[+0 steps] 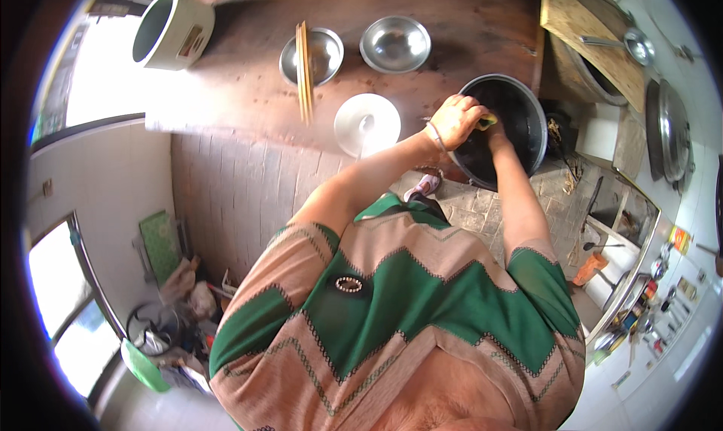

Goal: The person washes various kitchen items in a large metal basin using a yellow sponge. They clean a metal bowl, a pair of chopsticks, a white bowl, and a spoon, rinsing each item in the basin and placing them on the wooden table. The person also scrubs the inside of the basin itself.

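Observation:
My left hand [456, 119], with a band at the wrist, is at the left rim of a large black basin [543, 131]. Its fingers close on a small yellow-and-green sponge or cloth [487, 121]. My right hand [497, 136] reaches into the basin; its fingers are hidden. To the left on the wooden table [243, 63] are a white bowl [364, 124], a metal bowl [395, 44] and a second metal bowl [327, 55] with several chopsticks [304, 75] laid across it.
A pale rice-cooker body [192, 32] lies tilted at the table's far left. A wooden board [599, 41] bearing a metal ladle [638, 46] is at upper right. Lids [673, 131] stand against the right wall. Bags [200, 301] and clutter lie at lower left.

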Available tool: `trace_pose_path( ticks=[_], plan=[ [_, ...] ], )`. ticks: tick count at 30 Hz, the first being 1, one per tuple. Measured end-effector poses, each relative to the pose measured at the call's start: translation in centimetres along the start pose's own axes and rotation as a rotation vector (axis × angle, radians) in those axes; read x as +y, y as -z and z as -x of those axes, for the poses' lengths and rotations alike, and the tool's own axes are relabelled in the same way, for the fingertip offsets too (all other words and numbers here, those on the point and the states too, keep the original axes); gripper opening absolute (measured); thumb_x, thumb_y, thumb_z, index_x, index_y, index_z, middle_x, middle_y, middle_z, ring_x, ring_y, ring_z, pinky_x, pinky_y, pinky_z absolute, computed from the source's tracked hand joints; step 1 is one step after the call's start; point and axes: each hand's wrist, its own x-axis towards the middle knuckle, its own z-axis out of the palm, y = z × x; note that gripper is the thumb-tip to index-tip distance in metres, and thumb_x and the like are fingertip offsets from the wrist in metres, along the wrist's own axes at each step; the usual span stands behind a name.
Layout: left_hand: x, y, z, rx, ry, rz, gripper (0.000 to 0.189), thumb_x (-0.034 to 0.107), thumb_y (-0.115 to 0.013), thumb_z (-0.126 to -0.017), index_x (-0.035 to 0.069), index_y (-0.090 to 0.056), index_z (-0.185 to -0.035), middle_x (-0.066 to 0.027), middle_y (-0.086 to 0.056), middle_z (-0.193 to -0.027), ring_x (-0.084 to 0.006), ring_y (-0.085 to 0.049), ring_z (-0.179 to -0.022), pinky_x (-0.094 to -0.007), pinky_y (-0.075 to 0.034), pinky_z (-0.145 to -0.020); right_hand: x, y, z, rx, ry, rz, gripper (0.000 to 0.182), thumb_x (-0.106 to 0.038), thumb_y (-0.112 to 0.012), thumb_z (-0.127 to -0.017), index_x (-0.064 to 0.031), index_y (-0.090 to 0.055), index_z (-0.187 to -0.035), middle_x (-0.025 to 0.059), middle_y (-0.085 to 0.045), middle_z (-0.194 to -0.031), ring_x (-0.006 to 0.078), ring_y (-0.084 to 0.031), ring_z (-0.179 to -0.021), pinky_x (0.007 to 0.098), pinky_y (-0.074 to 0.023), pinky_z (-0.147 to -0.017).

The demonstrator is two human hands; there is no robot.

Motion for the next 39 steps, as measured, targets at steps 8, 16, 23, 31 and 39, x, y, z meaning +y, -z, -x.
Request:
trace_pose_path(
  ticks=[8,16,23,31,39],
  plan=[
    [0.7,-0.4,-1.0,0.043,0.041,0.024,0.024,-0.002,-0.050,-0.065,0.004,-0.053,-0.088,-0.0110,-0.053,-0.083,-0.0279,-0.051,-0.078,-0.0353,-0.040,-0.073,-8.7,1.3,3.3,0.086,0.055,0.095,0.029,-0.024,-0.038,-0.080,-0.0096,-0.050,-0.103,0.0095,-0.048,-0.108,0.0172,-0.045,-0.101,0.0291,-0.0335,-0.088],
    [1.7,-0.4,-1.7,0.044,-0.025,0.035,0.024,-0.004,-0.048,-0.067,0.003,-0.052,-0.089,-0.0122,-0.052,-0.082,-0.0276,-0.050,-0.075,-0.0350,-0.039,-0.069,-7.7,3.1,2.8,0.127,-0.033,0.096,0.030,-0.026,-0.041,-0.079,-0.0098,-0.051,-0.102,0.0095,-0.050,-0.108,0.0179,-0.046,-0.100,0.0294,-0.0347,-0.087],
    [1.7,-1.3,-1.8,-0.013,0.065,-0.029,0.023,-0.001,-0.047,-0.069,0.006,-0.052,-0.091,-0.0116,-0.052,-0.085,-0.0289,-0.049,-0.079,-0.0365,-0.038,-0.072,-8.3,3.2,2.5,0.148,-0.047,0.079,0.031,-0.027,-0.044,-0.077,-0.0099,-0.052,-0.101,0.0096,-0.051,-0.107,0.0185,-0.047,-0.099,0.0297,-0.0357,-0.085],
    [1.3,-1.9,-1.8,-0.025,0.030,-0.028,0.028,-0.002,-0.048,-0.067,0.006,-0.052,-0.093,-0.0112,-0.052,-0.087,-0.0281,-0.049,-0.081,-0.0368,-0.037,-0.075,-8.7,3.2,3.4,0.185,-0.055,0.069,0.032,-0.029,-0.047,-0.075,-0.0100,-0.053,-0.101,0.0096,-0.052,-0.106,0.0191,-0.048,-0.098,0.0300,-0.0369,-0.084],
    [0.6,-0.4,-1.7,-0.044,0.063,-0.052,0.022,-0.003,-0.049,-0.066,0.003,-0.052,-0.087,-0.0112,-0.054,-0.082,-0.0282,-0.051,-0.077,-0.0353,-0.039,-0.071,-8.9,9.1,6.3,0.105,-0.032,0.156,0.028,-0.028,-0.052,-0.071,-0.0089,-0.059,-0.090,0.0116,-0.058,-0.094,0.0258,-0.053,-0.092,0.0331,-0.0407,-0.079]
  ],
)
